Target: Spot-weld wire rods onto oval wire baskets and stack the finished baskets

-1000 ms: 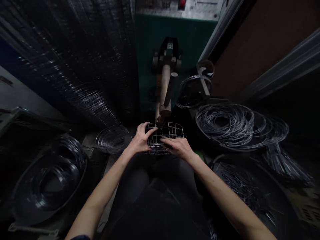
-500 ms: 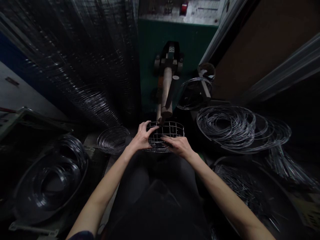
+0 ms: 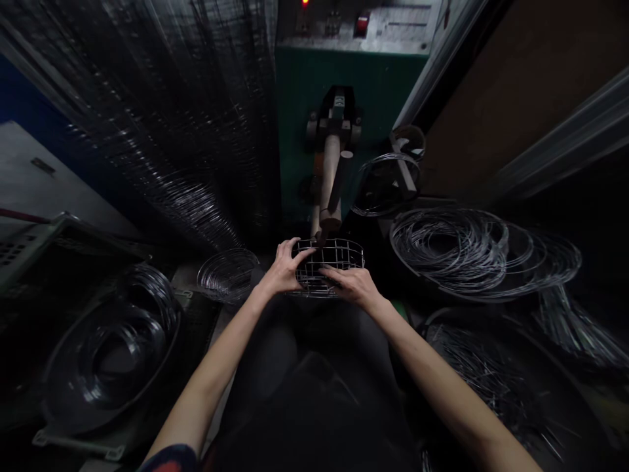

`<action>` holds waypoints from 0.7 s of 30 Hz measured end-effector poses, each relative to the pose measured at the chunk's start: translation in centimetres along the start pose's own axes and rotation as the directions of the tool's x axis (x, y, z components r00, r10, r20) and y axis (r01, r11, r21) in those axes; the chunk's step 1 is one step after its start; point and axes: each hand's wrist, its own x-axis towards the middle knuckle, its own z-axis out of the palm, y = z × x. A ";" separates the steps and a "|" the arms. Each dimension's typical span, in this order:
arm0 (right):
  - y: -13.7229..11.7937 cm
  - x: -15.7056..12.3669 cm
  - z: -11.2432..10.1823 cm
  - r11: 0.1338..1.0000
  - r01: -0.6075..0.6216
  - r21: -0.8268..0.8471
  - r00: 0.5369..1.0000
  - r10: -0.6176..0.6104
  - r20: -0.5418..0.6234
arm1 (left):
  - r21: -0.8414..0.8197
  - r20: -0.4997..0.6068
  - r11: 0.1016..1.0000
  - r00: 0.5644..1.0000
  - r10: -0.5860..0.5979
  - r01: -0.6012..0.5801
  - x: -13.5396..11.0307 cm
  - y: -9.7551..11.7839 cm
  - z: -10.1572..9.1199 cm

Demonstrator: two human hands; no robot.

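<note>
Two hands (image 3: 284, 270) (image 3: 358, 286), wire basket (image 3: 336, 258), green machine (image 3: 378, 85), dim room

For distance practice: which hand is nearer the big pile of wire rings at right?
Right. The right hand is left of the wire rings; the left hand is farther left.

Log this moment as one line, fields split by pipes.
left hand: holding wire basket at left | right hand: holding it at right | machine arm: tip by basket's far rim, contact unclear | red light: lit
</note>
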 end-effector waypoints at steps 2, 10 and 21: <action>0.1 0.2 -0.1 1.000 0.009 0.003 1.000 -0.009 -0.020 | -0.008 0.003 1.000 1.000 -0.003 0.003 0.1 -0.2 0.0; 0.4 0.6 0.3 0.998 -0.028 0.047 1.000 0.028 0.002 | -0.026 0.011 1.000 1.000 -0.010 0.011 0.7 -0.3 -0.5; 0.3 0.9 -0.2 0.987 -0.133 0.089 0.989 0.127 0.077 | -0.036 0.066 0.999 0.998 -0.024 0.026 0.9 -0.3 -1.2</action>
